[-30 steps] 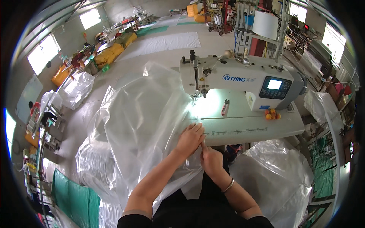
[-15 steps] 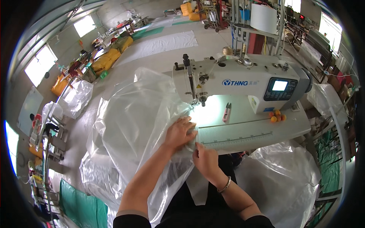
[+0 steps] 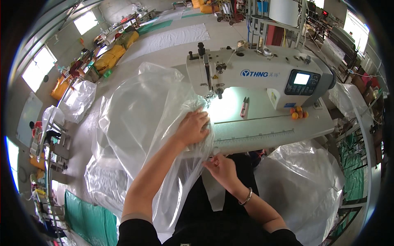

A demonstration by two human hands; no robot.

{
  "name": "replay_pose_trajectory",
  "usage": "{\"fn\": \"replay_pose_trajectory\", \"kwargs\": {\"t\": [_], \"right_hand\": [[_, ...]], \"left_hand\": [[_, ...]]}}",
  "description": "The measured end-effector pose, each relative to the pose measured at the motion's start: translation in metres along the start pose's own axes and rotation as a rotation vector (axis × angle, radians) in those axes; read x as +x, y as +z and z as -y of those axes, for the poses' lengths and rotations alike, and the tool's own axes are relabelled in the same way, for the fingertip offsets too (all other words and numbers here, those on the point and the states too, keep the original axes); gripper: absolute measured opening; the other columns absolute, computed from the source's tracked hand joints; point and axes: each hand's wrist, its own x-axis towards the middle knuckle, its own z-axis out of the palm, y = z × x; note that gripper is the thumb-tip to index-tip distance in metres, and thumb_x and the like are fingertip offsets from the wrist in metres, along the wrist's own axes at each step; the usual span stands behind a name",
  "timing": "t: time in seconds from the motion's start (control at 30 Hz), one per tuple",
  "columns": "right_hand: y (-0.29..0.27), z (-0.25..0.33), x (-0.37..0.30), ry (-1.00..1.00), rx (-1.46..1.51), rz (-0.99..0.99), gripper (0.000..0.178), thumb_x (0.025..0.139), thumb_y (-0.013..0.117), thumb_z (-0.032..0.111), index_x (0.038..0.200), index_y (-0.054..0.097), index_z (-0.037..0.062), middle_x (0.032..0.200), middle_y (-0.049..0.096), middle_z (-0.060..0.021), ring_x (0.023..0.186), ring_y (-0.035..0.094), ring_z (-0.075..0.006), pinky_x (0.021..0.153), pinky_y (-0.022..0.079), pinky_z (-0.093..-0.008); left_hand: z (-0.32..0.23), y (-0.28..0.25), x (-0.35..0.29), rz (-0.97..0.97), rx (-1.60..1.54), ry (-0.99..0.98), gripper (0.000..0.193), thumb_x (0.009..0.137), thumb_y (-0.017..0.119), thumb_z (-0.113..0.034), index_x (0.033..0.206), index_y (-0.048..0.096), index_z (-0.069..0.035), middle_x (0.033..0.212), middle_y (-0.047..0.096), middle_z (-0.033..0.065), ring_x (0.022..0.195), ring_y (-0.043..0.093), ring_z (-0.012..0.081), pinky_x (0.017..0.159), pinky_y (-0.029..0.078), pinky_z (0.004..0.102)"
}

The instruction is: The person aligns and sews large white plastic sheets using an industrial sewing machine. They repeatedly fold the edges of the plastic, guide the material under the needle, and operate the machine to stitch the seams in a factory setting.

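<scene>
A sheet of clear plastic film (image 3: 135,110) lies in loose folds over the left of the sewing table and hangs down its front. My left hand (image 3: 192,126) rests flat on the film with fingers stretched, just in front of the needle area of the white sewing machine (image 3: 254,74). Below the table's front edge, my right hand (image 3: 222,169) is closed, thumb and fingers pinching the film's right edge. A bright lamp glare hides the stitching spot under the needle.
Thread snips (image 3: 244,107) lie on the sewing table (image 3: 262,123), and several small orange fruits (image 3: 298,112) sit by the machine's base. More plastic film (image 3: 295,180) is heaped at the right. A large white thread cone (image 3: 284,14) stands behind the machine.
My right hand has drawn back from the table's front edge, toward me and slightly left. My left hand stays near the needle. The whole view has tilted, so the machine sits higher.
</scene>
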Motion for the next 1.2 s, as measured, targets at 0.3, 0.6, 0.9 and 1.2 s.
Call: {"fn": "replay_pose_trajectory", "kwargs": {"t": [0.3,0.6,0.9,1.2], "right_hand": [[0.037,-0.017,-0.031,0.421,1.048,0.152,0.03,0.086,0.06,0.024,0.074,0.057,-0.0028,0.06,0.052,0.0002,0.056,0.052,-0.0074,0.05,0.042,-0.0249],[-0.063,0.002,-0.045,-0.17,-0.292,-0.108,0.027,0.08,0.064,0.017,0.061,0.054,0.0012,0.052,0.054,-0.0097,0.045,0.052,-0.0182,0.043,0.039,-0.0292],[-0.064,0.006,0.041,-0.269,-0.377,-0.229,0.025,0.072,0.069,0.025,0.075,0.059,0.0025,0.067,0.061,-0.014,0.06,0.06,-0.0319,0.055,0.047,-0.0401],[-0.042,0.008,0.057,-0.257,-0.729,-0.005,0.025,0.074,0.058,0.008,0.096,0.061,-0.0011,0.071,0.061,-0.0161,0.066,0.063,-0.0313,0.059,0.05,-0.0382]], "left_hand": [[-0.031,-0.004,-0.051,0.092,0.016,0.036,0.047,0.08,0.059,-0.029,0.122,0.052,-0.009,0.136,0.038,0.0101,0.13,0.03,0.026,0.103,0.023,0.0518],[-0.061,0.001,-0.054,0.152,0.091,-0.038,0.058,0.078,0.058,-0.048,0.128,0.048,-0.02,0.14,0.031,0.0158,0.131,0.025,0.0351,0.1,0.015,0.0629],[-0.079,0.0,-0.067,0.058,0.118,-0.069,0.057,0.075,0.062,-0.047,0.124,0.05,-0.02,0.138,0.035,0.0139,0.128,0.031,0.0295,0.101,0.017,0.0599],[-0.074,-0.015,-0.045,0.232,-0.158,-0.284,0.029,0.078,0.063,-0.022,0.105,0.062,-0.01,0.117,0.056,0.0066,0.11,0.051,0.023,0.092,0.039,0.0438]]}}
